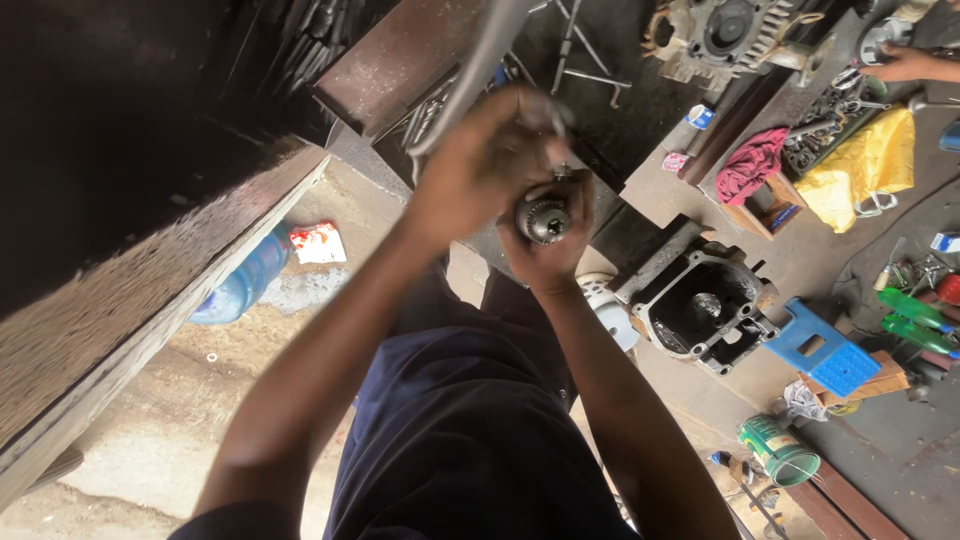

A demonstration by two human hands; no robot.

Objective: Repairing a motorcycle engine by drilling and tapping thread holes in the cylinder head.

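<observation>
Dark steel shows where a round part [543,220] is held up close to the camera, between both hands. The right hand [548,250] is wrapped around it from below, so only its toothed end face is seen. The left hand [480,165] is closed over something above the part; what it grips is blurred and cannot be made out, though a grey metal bar [470,75] runs up from it and is cut off at the top edge.

Much of the floor is hidden by the person's arms and dark blue clothing. To the left, a dark slab [120,300] fills the view, with a blue bottle [240,280] partly tucked under its edge. To the right, an open black casing [700,310] is seen on the ground, with a blue stool [820,350] and a green can [775,450] near it. Further off lie a red rag [750,165] and a yellow cloth [865,165]. Another person's hand [905,65] is seen at the top right, cut off by the frame.
</observation>
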